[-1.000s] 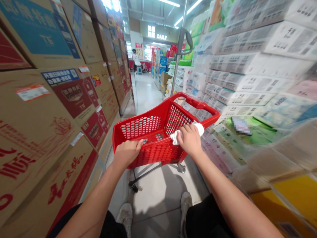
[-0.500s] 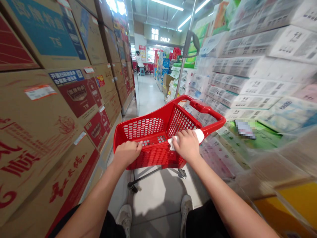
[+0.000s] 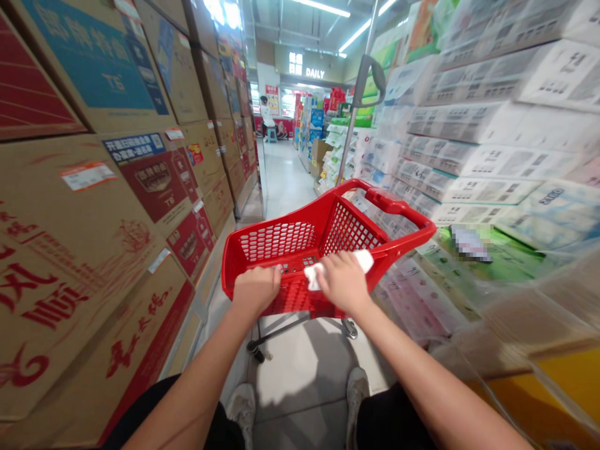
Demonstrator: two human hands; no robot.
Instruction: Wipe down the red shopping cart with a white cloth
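A red plastic shopping cart (image 3: 276,240) with pierced walls stands crosswise in front of me, its handle to the right. My left hand (image 3: 257,289) is wrapped around the near rim, towards the cart's left end. Farther right on the same rim, my right hand (image 3: 344,282) presses down a crumpled white cloth or tissue (image 3: 363,259). The cloth sticks out on both sides of my closed fingers; its middle is hidden under the palm. Inside the basket, the visible bottom shows only the red grid.
Stacked cardboard cartons (image 3: 70,206) line the left side closely. White packs of paper goods (image 3: 469,156) rise on the right, beside a metal pole (image 3: 349,144). An aisle floor (image 3: 288,181) runs ahead towards a person (image 3: 266,112) near a blue stool (image 3: 272,134).
My right hand has slid left along the cart's rim with the white cloth, closer to my left hand. My left hand keeps its hold; the whole view has shifted slightly.
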